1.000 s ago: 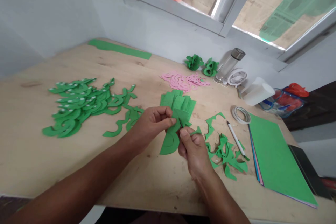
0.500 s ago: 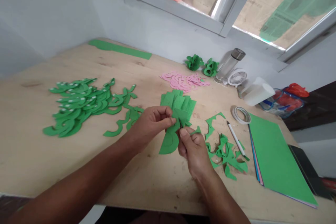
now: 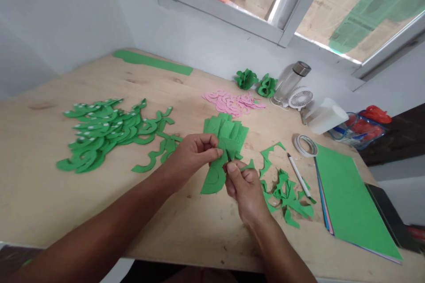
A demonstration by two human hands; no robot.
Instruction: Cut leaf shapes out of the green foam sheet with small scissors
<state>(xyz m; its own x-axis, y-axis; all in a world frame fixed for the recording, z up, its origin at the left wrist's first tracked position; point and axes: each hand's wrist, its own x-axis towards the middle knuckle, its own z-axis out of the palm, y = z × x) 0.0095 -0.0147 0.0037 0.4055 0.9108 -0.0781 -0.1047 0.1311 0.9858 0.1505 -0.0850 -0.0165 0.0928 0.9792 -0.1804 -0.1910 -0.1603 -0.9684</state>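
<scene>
Between the thumb and fingers of my left hand [image 3: 201,148] is a piece of green paper [image 3: 214,179] with a curved outline drawn on it and a scalloped right edge. My right hand [image 3: 244,185] is closed around scissors [image 3: 228,155]; only a short dark bit of blade shows, against the paper's right edge, and the handles are hidden in the fist. Just beyond my hands lies a fanned stack of green paper pieces [image 3: 229,130]. Green paper scraps [image 3: 287,192] are scattered to the right of my right hand.
Left on the wooden table [image 3: 109,212] is a pile of green curved cut-outs [image 3: 99,130]. Pink cut-outs [image 3: 229,102] and two green paper balls [image 3: 245,79] lie farther back. A pen [image 3: 299,174], tape roll [image 3: 305,146], bottle [image 3: 292,82], small fan [image 3: 300,97] and green sheets [image 3: 352,199] stand right.
The scissors' blade shows a little more at the paper's edge, and the paper has shifted slightly. Both hands stay almost in the same place.
</scene>
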